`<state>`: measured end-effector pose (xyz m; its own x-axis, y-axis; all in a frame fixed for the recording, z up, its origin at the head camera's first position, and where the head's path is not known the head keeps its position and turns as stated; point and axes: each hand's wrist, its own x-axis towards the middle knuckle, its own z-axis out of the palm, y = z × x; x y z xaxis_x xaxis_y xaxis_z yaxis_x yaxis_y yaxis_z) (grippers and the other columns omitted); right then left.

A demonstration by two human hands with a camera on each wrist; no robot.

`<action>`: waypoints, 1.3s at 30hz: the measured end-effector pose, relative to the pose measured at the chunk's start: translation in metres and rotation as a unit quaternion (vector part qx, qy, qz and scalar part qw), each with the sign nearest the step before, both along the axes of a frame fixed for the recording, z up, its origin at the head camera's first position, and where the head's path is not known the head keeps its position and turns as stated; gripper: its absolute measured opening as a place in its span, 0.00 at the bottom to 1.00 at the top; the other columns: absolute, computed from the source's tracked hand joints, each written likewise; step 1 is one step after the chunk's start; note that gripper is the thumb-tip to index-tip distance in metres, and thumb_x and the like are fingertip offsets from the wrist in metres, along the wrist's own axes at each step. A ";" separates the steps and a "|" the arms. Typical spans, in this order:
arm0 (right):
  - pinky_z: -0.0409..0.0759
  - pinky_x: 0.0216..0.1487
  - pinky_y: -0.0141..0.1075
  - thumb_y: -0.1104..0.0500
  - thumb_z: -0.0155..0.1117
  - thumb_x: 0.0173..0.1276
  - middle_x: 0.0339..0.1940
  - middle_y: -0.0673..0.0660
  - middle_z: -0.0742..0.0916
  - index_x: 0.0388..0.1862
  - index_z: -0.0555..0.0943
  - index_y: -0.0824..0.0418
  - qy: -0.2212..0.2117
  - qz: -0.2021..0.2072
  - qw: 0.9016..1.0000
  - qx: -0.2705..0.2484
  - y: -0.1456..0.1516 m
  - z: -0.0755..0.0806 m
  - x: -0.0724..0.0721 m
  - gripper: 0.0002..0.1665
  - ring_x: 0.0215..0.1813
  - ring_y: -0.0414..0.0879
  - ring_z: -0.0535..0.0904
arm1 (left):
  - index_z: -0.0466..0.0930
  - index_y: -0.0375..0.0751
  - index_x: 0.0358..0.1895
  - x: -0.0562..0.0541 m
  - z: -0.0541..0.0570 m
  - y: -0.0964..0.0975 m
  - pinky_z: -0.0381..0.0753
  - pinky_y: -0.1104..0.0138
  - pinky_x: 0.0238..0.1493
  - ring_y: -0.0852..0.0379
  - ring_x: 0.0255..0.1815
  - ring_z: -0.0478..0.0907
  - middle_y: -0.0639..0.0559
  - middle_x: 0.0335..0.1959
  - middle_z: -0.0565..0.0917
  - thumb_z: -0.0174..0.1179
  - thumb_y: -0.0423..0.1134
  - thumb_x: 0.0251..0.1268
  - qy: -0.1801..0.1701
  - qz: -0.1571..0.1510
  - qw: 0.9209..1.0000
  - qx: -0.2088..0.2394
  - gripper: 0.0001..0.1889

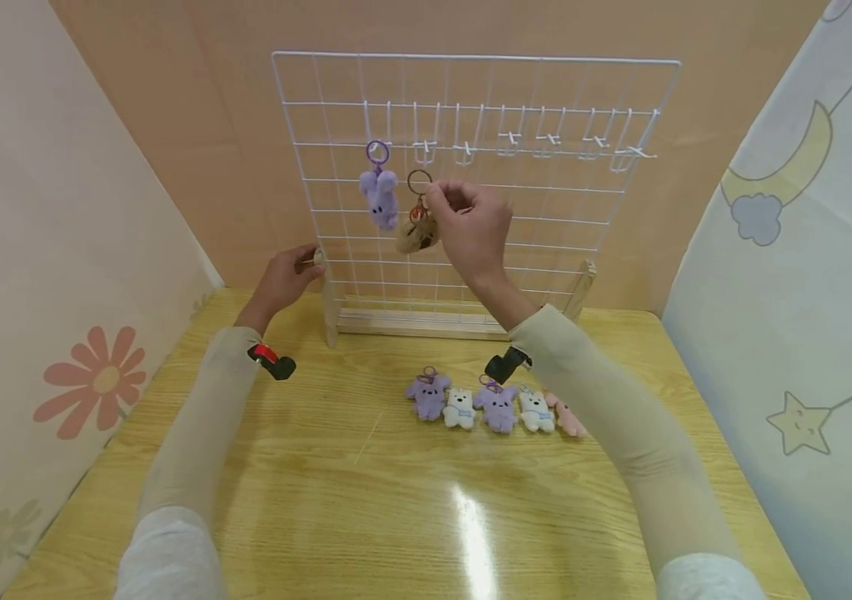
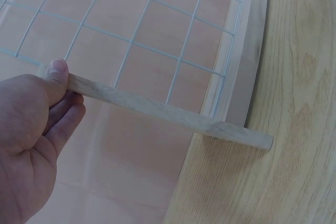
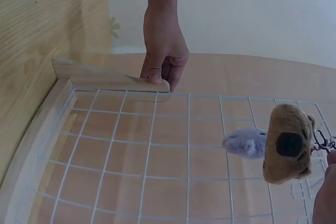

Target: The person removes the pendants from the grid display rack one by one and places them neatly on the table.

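Observation:
My left hand [image 1: 281, 282] grips the top of the left wooden upright [image 2: 152, 109] of a white wire grid rack [image 1: 471, 57], thumb on one side and fingers on the other. In front of the rack, my right hand [image 1: 473, 229] pinches the ring of a brown plush keychain [image 1: 413, 240]. That keychain dangles just below the second hook [image 1: 424, 148] from the left. In the right wrist view its brown head [image 3: 283, 156] with a dark patch faces the camera. A purple plush keychain [image 1: 379, 200] hangs on the leftmost hook by its purple ring.
Several bare white hooks [image 1: 548, 140] line the rack to the right. On the wooden table [image 1: 306, 475] lies a row of plush keychains: purple [image 1: 428, 397], white [image 1: 459, 410] and a pink one [image 1: 567, 418] partly behind my right sleeve. Patterned side panels [image 1: 786, 292] flank the table.

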<state>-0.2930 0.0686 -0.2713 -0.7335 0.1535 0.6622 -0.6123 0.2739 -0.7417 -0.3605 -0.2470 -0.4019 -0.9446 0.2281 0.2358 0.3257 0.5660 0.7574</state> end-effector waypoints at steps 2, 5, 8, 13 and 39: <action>0.76 0.28 0.30 0.59 0.68 0.69 0.25 0.53 0.87 0.33 0.90 0.64 -0.006 0.011 1.000 0.007 0.001 -0.005 0.003 0.10 0.28 0.42 0.79 | 0.60 0.29 0.78 0.000 0.000 0.000 0.76 0.44 0.66 0.34 0.69 0.74 0.30 0.72 0.70 0.55 0.41 0.80 0.000 0.001 1.000 -0.002 0.31; 0.76 0.28 0.30 0.57 0.68 0.69 0.25 0.53 0.87 0.34 0.91 0.63 -0.022 0.025 0.999 0.013 0.001 -0.013 0.010 0.10 0.28 0.43 0.80 | 0.60 0.29 0.78 0.000 0.001 0.000 0.76 0.45 0.66 0.34 0.68 0.74 0.29 0.72 0.70 0.55 0.40 0.80 0.001 0.002 1.000 -0.002 0.31; 0.74 0.25 0.30 0.56 0.68 0.69 0.25 0.53 0.87 0.35 0.91 0.63 -0.026 0.037 0.999 0.024 0.001 -0.020 0.016 0.11 0.28 0.43 0.80 | 0.60 0.29 0.78 0.001 0.001 0.000 0.76 0.45 0.66 0.34 0.68 0.74 0.29 0.72 0.70 0.55 0.40 0.80 0.000 0.003 1.000 -0.002 0.31; 0.72 0.23 0.30 0.56 0.68 0.69 0.24 0.54 0.87 0.34 0.91 0.63 -0.019 0.057 0.998 0.034 0.001 -0.033 0.025 0.11 0.26 0.43 0.78 | 0.60 0.28 0.77 0.000 0.001 0.001 0.75 0.45 0.66 0.34 0.69 0.73 0.29 0.72 0.71 0.55 0.39 0.80 -0.002 0.003 1.000 0.001 0.30; 0.68 0.17 0.31 0.55 0.68 0.71 0.24 0.51 0.88 0.34 0.92 0.58 -0.055 0.113 0.989 0.080 0.008 -0.102 0.052 0.10 0.24 0.45 0.77 | 0.61 0.26 0.76 -0.001 0.002 0.003 0.76 0.44 0.65 0.33 0.67 0.75 0.28 0.69 0.72 0.56 0.37 0.80 0.015 -0.003 1.000 -0.002 0.30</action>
<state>-0.2412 0.0762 -0.3730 -0.8061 -0.1229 0.5788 -0.5892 0.2576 -0.7659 -0.3615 -0.2442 -0.4003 -0.9362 0.2337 0.2627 0.3507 0.5668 0.7455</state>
